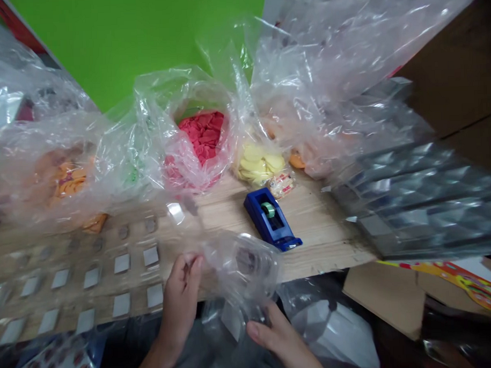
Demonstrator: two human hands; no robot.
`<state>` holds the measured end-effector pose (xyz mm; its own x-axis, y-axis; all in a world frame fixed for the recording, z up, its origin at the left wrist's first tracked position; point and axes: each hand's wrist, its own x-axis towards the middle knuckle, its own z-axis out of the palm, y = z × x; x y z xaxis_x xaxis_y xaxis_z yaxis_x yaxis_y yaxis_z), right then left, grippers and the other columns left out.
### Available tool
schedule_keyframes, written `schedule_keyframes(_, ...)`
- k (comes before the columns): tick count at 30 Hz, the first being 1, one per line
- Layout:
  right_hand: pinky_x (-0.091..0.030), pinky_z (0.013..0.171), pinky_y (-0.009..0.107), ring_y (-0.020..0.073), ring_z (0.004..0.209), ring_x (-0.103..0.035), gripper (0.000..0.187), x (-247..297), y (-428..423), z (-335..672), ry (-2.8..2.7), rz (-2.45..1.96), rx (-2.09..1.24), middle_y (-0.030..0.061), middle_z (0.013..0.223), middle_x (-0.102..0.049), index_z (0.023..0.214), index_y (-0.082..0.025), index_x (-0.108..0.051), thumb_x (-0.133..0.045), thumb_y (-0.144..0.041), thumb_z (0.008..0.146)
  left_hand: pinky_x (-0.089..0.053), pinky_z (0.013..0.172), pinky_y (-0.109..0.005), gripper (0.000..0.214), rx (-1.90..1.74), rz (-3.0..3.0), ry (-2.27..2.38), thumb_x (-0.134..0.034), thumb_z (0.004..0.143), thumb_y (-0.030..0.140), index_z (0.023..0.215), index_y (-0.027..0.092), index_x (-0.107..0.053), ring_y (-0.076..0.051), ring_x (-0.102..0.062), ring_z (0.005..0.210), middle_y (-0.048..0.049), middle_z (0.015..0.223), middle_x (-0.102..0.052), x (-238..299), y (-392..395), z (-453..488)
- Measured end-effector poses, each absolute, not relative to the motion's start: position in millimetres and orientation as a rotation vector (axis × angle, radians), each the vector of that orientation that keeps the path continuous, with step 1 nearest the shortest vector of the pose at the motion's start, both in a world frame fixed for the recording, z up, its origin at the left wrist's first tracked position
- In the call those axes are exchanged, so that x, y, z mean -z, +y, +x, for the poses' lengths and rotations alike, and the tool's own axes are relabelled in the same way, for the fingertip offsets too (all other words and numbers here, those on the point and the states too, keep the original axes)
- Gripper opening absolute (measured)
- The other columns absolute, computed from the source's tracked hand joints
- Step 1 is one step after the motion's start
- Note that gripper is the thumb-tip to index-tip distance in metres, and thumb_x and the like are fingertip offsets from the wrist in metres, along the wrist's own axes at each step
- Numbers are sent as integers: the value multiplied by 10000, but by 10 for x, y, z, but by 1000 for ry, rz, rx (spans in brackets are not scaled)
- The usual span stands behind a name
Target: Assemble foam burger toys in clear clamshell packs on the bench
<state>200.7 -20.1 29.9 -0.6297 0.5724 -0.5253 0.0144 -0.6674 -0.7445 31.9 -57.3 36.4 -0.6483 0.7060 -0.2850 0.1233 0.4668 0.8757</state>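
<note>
My left hand [180, 296] pinches the upper left edge of a small clear plastic bag [242, 272], which hangs over the front edge of a wooden board [311, 224]. My right hand [277, 336] grips the bag's lower part from below. Something dark shows faintly inside the bag, too blurred to name. Rows of small grey squares [121, 263] lie on the board to the left, beneath my left hand's reach. A blue tape dispenser [268, 218] sits on the board just beyond the bag.
Loose clear bags hold red pieces [201, 134], yellow discs [259, 165] and orange pieces [70, 179] along the board's far side. A silvery stack of plastic sheets [415, 199] overhangs the right side. Cardboard [384, 297] lies below the right edge, beside a green panel [131, 37].
</note>
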Motion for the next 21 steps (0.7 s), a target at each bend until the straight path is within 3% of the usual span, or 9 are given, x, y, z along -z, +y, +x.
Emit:
schedule_keyframes(5, -416, 949, 424, 305, 1078, -564, 692, -301, -207, 1962, -1168, -1095, -2328, 111, 1122, -654, 1049, -184, -648, -682, -681, 569, -446, 766, -271, 300, -1141, 719, 2016, -501, 817, 384, 1018, 178, -585, -165, -587, 825, -36, 908, -640, -321, -461, 369)
schedule_keyframes(9, -416, 946, 452, 327, 1116, -542, 667, -190, -164, 1990, -1251, -1099, -2344, 134, 1167, -631, 1091, -164, -631, -673, -636, 622, -453, 741, -280, 265, -1079, 823, 2018, -479, 845, 380, 968, 176, -595, -169, -580, 795, -44, 881, -629, -305, -484, 377)
schedule_keyframes(14, -375, 988, 461, 320, 1146, -522, 576, -71, -118, 1997, -1338, -958, -2392, 126, 1209, -612, 1099, -169, -635, -675, -554, 673, -423, 891, -323, 290, -1130, 909, 2012, -420, 878, 353, 1035, 193, -604, -198, -550, 1008, -71, 1037, -607, -294, -514, 362)
schedule_keyframes(17, -368, 990, 469, 322, 1154, -520, 563, 20, -98, 1949, -1191, -997, -2436, 118, 1211, -618, 1075, -183, -650, -714, -526, 633, -440, 822, -301, 317, -1164, 747, 2012, -472, 846, 391, 1039, 178, -605, -190, -568, 908, -59, 961, -620, -249, -498, 322)
schedule_keyframes(21, -396, 961, 468, 314, 1069, -588, 484, 133, 69, 1822, -874, -1052, -2507, 108, 1064, -696, 970, -187, -691, -757, -465, 580, -409, 623, -236, 481, -1254, 505, 2126, -494, 814, 427, 1207, 153, -522, -125, -507, 638, 14, 734, -541, -187, -457, 133)
